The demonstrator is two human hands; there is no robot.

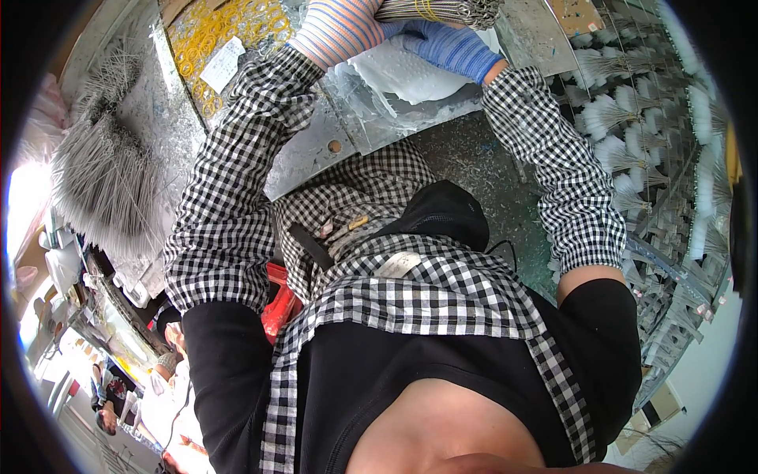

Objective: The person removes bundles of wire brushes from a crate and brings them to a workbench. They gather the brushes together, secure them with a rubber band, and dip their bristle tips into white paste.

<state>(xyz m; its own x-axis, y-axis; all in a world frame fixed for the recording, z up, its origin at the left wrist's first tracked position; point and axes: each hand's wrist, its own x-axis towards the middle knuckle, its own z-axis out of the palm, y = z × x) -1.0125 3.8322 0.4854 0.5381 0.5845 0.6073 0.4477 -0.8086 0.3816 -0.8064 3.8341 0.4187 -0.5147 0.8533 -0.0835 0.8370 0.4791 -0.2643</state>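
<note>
A bundle of thin grey wires with looped ends lies crosswise at the top edge, a yellow rubber band around it. My left hand, in a pale glove with orange and blue stripes, is closed around the bundle's left part. Just below the wires is my right hand in a blue striped glove, closed against the bundle from underneath, its fingertips partly hidden by the wires and my left hand. A white, smeared mass sits under both hands on the metal worktop.
Many yellow rubber bands and a white paper slip lie left of my hands. A large sheaf of loose wires spreads at the left. On the right, a rack holds several white-tipped wire bunches. Something red is by my left elbow.
</note>
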